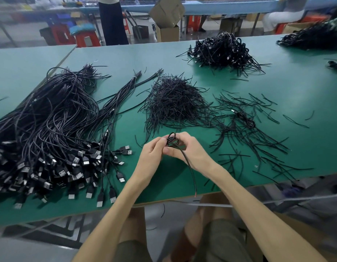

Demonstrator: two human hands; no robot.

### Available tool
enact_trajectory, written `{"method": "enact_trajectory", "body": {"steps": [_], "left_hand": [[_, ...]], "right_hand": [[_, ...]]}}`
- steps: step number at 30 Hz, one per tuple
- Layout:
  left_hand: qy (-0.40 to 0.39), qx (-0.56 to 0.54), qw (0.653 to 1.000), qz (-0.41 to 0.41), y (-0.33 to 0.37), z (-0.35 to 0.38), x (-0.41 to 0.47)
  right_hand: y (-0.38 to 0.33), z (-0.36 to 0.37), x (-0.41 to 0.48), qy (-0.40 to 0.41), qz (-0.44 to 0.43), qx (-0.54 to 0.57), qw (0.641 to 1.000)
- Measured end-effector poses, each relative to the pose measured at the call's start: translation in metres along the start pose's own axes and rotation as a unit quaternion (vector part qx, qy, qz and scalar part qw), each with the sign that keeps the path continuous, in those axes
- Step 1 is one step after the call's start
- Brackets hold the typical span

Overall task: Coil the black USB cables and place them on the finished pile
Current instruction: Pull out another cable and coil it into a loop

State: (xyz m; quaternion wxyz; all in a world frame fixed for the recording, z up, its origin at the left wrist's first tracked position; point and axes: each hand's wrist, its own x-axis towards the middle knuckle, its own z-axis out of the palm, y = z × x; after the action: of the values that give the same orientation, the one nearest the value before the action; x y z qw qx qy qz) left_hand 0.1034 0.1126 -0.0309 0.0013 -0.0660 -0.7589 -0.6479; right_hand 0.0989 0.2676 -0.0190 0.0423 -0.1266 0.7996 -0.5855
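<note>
Over the near middle of the green table [277,87], my left hand [153,154] and my right hand [190,148] both grip one black USB cable [172,141], partly wound into a small coil between the fingers. Its free tail [191,173] hangs down past the table's front edge, ending in a bare red tip. A large heap of uncoiled USB cables [50,129] lies to the left, plugs toward me. A pile of coiled cables [222,50] sits at the far middle right. One coiled cable [246,120] lies alone to the right.
A mound of short black twist ties [173,101] lies straight ahead, with more ties scattered to the right [258,133]. Further coiled piles [313,39] sit at the far right. Behind the table stand a person, red stools and cardboard boxes [167,14].
</note>
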Motion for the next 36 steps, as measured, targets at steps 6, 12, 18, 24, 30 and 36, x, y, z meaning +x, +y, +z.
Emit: {"method": "enact_trajectory", "body": {"steps": [6, 12, 18, 24, 30, 36], "left_hand": [[0.018, -0.021, 1.0, -0.009, 0.007, 0.001, -0.002], [0.032, -0.035, 0.998, -0.042, -0.002, -0.002, 0.001], [0.016, -0.044, 0.998, -0.035, 0.005, -0.003, 0.0], [-0.012, -0.055, 0.998, -0.004, 0.01, 0.0, -0.008], [0.02, -0.012, 1.0, 0.0, 0.012, 0.003, -0.006], [0.036, 0.006, 0.999, 0.006, 0.002, 0.002, -0.004]], "right_hand": [[0.005, 0.004, -0.002, 0.122, -0.097, -0.123, 0.98], [0.002, 0.011, -0.002, 0.09, -0.039, -0.059, 0.993], [0.004, 0.003, -0.002, 0.091, -0.02, -0.052, 0.994], [-0.002, 0.004, -0.004, 0.063, -0.092, -0.11, 0.988], [-0.003, 0.003, -0.003, 0.084, -0.062, -0.14, 0.985], [-0.001, 0.003, -0.005, 0.011, -0.04, -0.136, 0.99]]}}
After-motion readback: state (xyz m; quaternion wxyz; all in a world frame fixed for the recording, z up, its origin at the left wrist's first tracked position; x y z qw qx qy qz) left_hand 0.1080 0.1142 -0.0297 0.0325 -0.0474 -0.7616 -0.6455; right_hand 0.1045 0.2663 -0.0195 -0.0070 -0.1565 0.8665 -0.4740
